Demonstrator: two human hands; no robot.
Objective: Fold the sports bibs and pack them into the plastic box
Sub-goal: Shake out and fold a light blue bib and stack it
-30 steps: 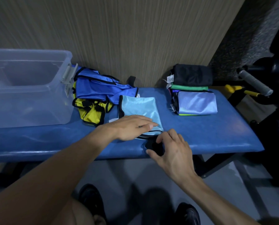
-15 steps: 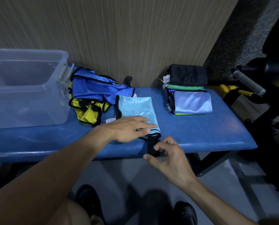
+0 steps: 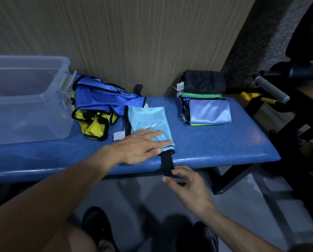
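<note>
A folded light-blue bib (image 3: 148, 119) lies on the blue padded bench (image 3: 215, 146). My left hand (image 3: 139, 146) presses flat on its near end, fingers straight. A black strap (image 3: 167, 165) runs from the bib over the bench's front edge, and my right hand (image 3: 186, 184) pinches its lower end between thumb and fingers. Unfolded royal-blue (image 3: 101, 97) and yellow (image 3: 93, 124) bibs are heaped to the left. The clear plastic box (image 3: 24, 100) stands at the far left with nothing visible inside.
A stack of folded bibs, lavender (image 3: 209, 111) in front, green (image 3: 201, 95) and black (image 3: 203, 81) behind, sits at the bench's right. Exercise equipment with a grey grip (image 3: 269, 89) and yellow handles stands to the right. A wood-grain wall backs the bench. My shoes show on the floor below.
My right hand has drawn the black strap out from under the bib toward me, over the bench edge. My left hand stays pressed on the bib.
</note>
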